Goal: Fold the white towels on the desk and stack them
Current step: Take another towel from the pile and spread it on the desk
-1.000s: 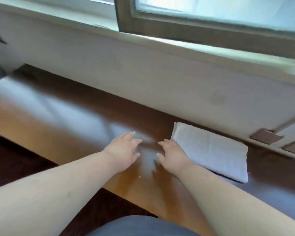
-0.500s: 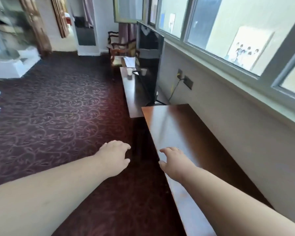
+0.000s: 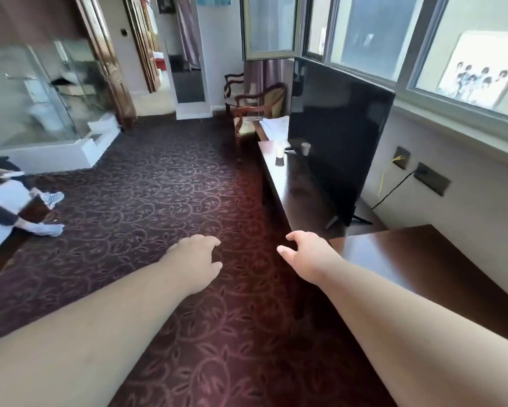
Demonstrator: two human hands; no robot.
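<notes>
Both my arms reach forward over the patterned carpet. My left hand (image 3: 195, 261) hangs palm down with loosely curled fingers and holds nothing. My right hand (image 3: 308, 254) is spread, thumb apart from the fingers, and also holds nothing; it hovers just left of the corner of the dark wooden desk (image 3: 429, 259). No folded towel shows on the visible part of the desk. A white pile, possibly towels (image 3: 276, 126), lies on the far end of the low TV bench (image 3: 288, 183).
A black TV (image 3: 338, 136) stands on the bench with two cups (image 3: 305, 148) beside it. A wooden armchair (image 3: 252, 107) stands beyond. Another person's legs and white shoes (image 3: 48, 229) lie at the left by a bed. Windows and wall sockets (image 3: 431, 179) line the right wall.
My view has swung left, away from the folded towel on the desk, to face down the room. Both hands left the desktop and now hover over the carpet.
</notes>
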